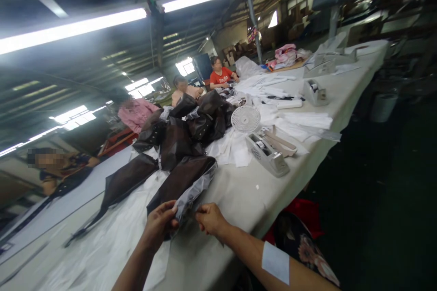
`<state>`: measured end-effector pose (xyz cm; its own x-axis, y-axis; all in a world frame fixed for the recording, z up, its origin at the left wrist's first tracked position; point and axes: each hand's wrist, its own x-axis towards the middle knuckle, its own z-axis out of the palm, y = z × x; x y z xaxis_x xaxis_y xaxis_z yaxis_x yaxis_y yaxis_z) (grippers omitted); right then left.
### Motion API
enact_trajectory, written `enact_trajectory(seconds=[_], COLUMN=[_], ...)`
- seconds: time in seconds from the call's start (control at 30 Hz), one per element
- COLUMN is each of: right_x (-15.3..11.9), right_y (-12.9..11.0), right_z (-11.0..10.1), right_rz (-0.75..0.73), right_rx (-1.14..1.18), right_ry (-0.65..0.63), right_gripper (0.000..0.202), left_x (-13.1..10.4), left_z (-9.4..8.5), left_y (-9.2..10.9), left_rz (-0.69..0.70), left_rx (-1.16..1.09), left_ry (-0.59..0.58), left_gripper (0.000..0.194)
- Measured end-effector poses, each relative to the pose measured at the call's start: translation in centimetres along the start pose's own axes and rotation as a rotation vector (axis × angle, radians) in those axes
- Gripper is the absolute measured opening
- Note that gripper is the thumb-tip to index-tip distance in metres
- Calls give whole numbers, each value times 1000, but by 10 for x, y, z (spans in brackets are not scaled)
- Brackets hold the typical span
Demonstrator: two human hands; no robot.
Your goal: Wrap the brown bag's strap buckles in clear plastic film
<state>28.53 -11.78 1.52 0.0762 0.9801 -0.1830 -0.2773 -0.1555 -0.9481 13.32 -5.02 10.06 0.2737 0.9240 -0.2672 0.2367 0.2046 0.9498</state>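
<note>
The left hand [162,222] is clamped on clear plastic [197,189], thumb and fingers pinching it at the near end of a dark brown bag [182,177]. The bag lies on the bench [235,200], stretching away ahead of the hands, with the plastic along its right side. The right hand [210,219] is just right of the plastic, its fingers curled and drawn together; whether they grip anything cannot be told. A pale patch [276,262] sits on the right forearm.

Beyond the hands is a heap of dark bags [175,143], with another dark bag [129,177] lying ahead and to the left. White sheets [112,232] spread to the left of the left hand. Ahead and to the right of the right hand stand a tape dispenser [268,154] and, farther off, a white fan [246,119], with white strips [303,120] beyond the dispenser. Across the bench, well ahead of the hands, is a person in a red shirt [221,77]; a person in pink [136,113] is farther left.
</note>
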Motion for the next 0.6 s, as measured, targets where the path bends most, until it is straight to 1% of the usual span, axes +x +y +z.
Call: enact_trajectory(seconds=[0.07,0.17,0.3,0.43,0.5,0.6], right_x=[-5,-9,-6,0,1,5], right_y=[-2,-3,-3,-4,-5,-8], right_z=[-3,-8,-10,-9,-7,-1], right_rz=[4,26,7,-9,-21,-85], right_rx=[0,11,13,11,11,49], right_ry=[-18,-32,12,64,41,10], right_gripper=[11,16,14,14,14,17], left_x=[1,1,0,-1,-1,-2], left_z=[0,-1,-1,-1,0,6], left_y=[0,3,4,2,1,0], left_rz=[13,23,23,30,31,33], left_rx=[-12,-45,-63,-58,-55,-36], left_ry=[-2,-29,-45,-44,-45,-39], left_gripper=[57,55,53,56,57,59])
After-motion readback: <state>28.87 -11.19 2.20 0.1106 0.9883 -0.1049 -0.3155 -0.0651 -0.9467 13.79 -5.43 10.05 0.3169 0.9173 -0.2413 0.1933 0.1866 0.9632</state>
